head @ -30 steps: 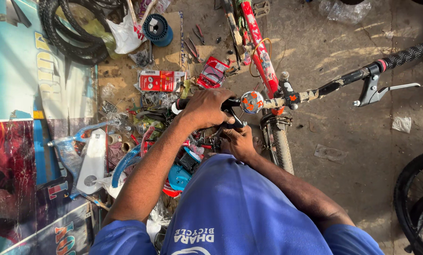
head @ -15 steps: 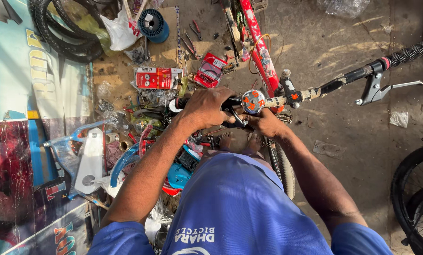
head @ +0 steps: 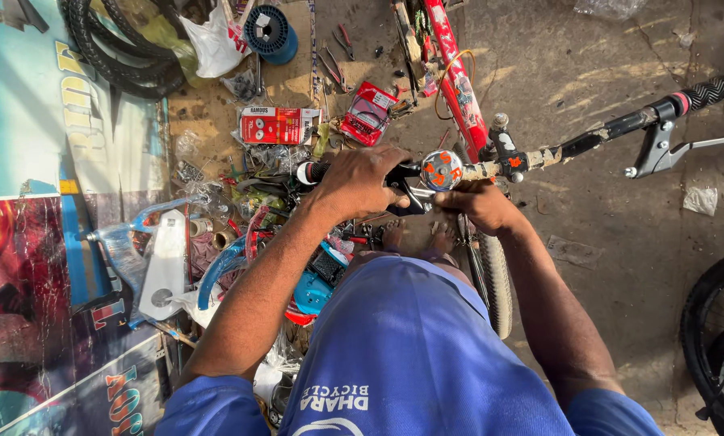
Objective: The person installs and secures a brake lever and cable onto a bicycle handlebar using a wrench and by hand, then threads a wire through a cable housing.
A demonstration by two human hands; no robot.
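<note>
Partly hidden: left hand (head: 362,179) clenched around handlebar (head: 572,147), right hand (head: 476,203) beneath bell (head: 442,169), grip unclear.

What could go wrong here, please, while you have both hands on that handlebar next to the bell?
1. The left hand wraps the handlebar while the right hand works beside the bell; fingers could get pinched at the brake lever there.
2. Bare feet sit right under the work, so a dropped part might hit them.
3. Loose tools and boxes litter the ground; a small part falling there could be hard to find.
</note>
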